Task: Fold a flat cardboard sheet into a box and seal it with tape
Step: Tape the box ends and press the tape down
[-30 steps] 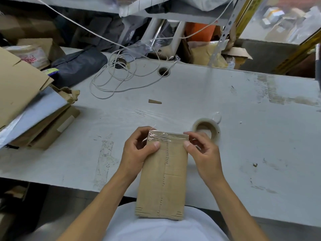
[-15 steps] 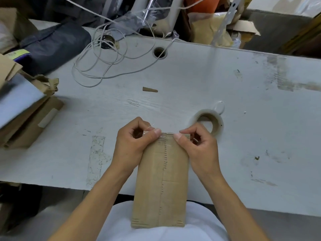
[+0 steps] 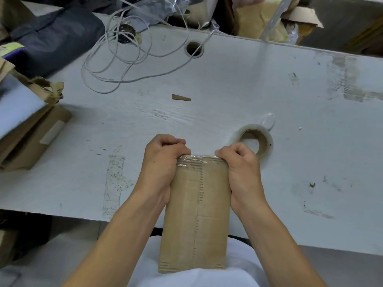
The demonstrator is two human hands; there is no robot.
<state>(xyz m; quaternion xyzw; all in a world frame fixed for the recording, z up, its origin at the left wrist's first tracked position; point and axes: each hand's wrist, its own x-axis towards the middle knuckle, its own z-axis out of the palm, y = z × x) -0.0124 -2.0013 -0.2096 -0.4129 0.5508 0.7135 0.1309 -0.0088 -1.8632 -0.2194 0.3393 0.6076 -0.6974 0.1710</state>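
Observation:
A narrow brown cardboard box point(image 3: 196, 214) stands slanted over the table's near edge, its lower end against my white shirt. Clear tape point(image 3: 199, 159) wraps over its far top end. My left hand point(image 3: 163, 162) grips the box's upper left side, fingers curled over the taped corner. My right hand point(image 3: 240, 166) grips the upper right side the same way. A roll of clear tape point(image 3: 251, 139) lies flat on the white table just behind my right hand.
The white worn table point(image 3: 269, 90) has a cable hole point(image 3: 194, 49) and a loose white cord point(image 3: 116, 65) at the back. A small cardboard scrap point(image 3: 180, 98) lies mid-table. Flattened cardboard sheets point(image 3: 27, 137) pile at the left; dark bags and clutter lie behind.
Both hands have slid outward from the middle of the taped top edge to the box's corners and curled into fists around its sides. The view has tilted down and closer.

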